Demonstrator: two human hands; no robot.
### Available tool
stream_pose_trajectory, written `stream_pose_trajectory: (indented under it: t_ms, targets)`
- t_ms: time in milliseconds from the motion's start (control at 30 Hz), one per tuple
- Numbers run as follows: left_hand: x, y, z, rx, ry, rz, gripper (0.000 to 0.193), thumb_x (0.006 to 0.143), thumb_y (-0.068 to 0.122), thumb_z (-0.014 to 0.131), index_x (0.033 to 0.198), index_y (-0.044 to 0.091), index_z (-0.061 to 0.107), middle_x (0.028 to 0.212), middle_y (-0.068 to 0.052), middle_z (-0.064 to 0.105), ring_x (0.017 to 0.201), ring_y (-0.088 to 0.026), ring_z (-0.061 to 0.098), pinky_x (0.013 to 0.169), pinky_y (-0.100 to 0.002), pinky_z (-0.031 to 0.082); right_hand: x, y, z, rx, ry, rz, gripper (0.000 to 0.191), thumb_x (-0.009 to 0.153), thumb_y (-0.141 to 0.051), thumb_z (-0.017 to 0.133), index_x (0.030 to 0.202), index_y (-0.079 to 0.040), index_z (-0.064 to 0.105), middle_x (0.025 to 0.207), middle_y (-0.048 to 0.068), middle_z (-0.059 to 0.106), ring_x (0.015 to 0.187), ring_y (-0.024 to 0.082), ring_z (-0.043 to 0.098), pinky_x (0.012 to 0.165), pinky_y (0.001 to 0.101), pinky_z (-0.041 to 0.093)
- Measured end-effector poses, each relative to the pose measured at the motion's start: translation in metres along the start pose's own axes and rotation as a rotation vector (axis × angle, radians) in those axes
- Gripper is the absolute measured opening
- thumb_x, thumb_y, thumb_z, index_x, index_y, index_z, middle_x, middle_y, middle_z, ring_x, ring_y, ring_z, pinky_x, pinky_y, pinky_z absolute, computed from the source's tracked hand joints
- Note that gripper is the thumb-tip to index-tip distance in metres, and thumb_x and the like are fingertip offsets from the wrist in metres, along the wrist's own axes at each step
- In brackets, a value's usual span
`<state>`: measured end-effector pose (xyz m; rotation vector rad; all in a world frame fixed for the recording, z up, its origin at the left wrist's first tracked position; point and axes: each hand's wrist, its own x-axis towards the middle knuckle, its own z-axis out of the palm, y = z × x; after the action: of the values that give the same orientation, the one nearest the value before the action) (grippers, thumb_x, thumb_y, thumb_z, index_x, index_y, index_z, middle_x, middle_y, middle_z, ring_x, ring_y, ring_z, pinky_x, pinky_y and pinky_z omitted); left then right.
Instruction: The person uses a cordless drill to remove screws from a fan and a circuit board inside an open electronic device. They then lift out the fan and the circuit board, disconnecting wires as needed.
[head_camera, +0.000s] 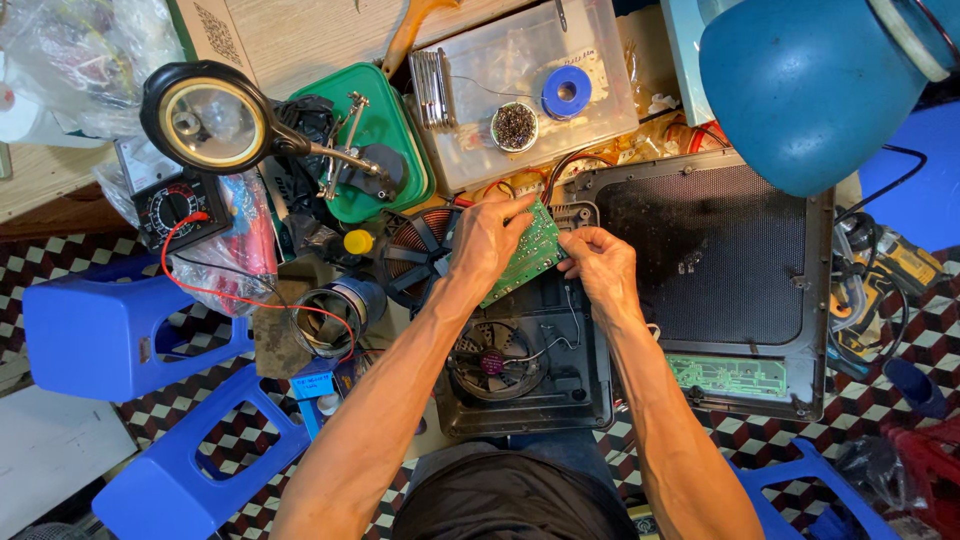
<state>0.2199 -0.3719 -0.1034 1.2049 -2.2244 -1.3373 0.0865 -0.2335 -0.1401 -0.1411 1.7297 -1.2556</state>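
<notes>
Left hand (487, 243) & right hand (597, 262) gripping green circuit board (530, 252), forearms converging

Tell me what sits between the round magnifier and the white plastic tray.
In the head view, a green tray holding a clip stand sits between the magnifier and the white tray.

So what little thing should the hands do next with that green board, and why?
Probably lift the green circuit board a little higher, slowly. Both the left hand and right hand grip its edges above the open black casing, and wires lead to it.
</notes>
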Motion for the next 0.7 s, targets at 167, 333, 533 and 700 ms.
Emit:
stream_pose_trajectory:
  t_ms: [167,333,533,700]
  targets:
    - [-0.01,0.007,0.003,0.013,0.026,0.021,0.034,0.087,0.011,0.077,0.121,0.011,0.075,0.09,-0.017,0.07,0.079,-0.03,0.07,0.069,-0.04,0.053,-0.006,-0.004,-0.006,-0.016,-0.018,0.008,0.018,0.09,-0.017,0.076,0.095,-0.001,0.072,0.082,0.005,0.073,0.066,0.011,0.066,0.06,0.0237,0.052]
    - [-0.016,0.012,0.001,-0.028,-0.036,-0.128,0.036,0.089,0.009,0.073,0.126,0.01,0.073,0.088,-0.016,0.068,0.074,-0.027,0.068,0.065,-0.04,0.051,-0.008,-0.007,-0.004,-0.05,-0.014,0.031,0.018,0.09,-0.017,0.076,0.093,0.0,0.073,0.08,0.006,0.072,0.066,0.011,0.065,0.06,0.0241,0.052]
    - [-0.02,0.002,0.005,-0.033,-0.034,-0.1,0.038,0.09,0.011,0.073,0.128,0.007,0.071,0.095,-0.016,0.067,0.079,-0.028,0.068,0.071,-0.039,0.052,-0.012,-0.01,0.001,-0.11,0.018,0.032,0.017,0.09,-0.017,0.075,0.09,-0.001,0.073,0.079,0.005,0.072,0.066,0.01,0.065,0.059,0.0237,0.05]
    - [-0.022,-0.014,0.016,0.046,-0.091,-0.08,0.057,0.083,0.016,0.081,0.136,0.006,0.064,0.105,-0.018,0.066,0.092,-0.031,0.068,0.08,-0.04,0.053,-0.012,-0.014,0.007,-0.208,0.083,0.04,0.017,0.088,-0.018,0.076,0.088,-0.001,0.074,0.075,0.004,0.071,0.064,0.01,0.065,0.056,0.0239,0.05]
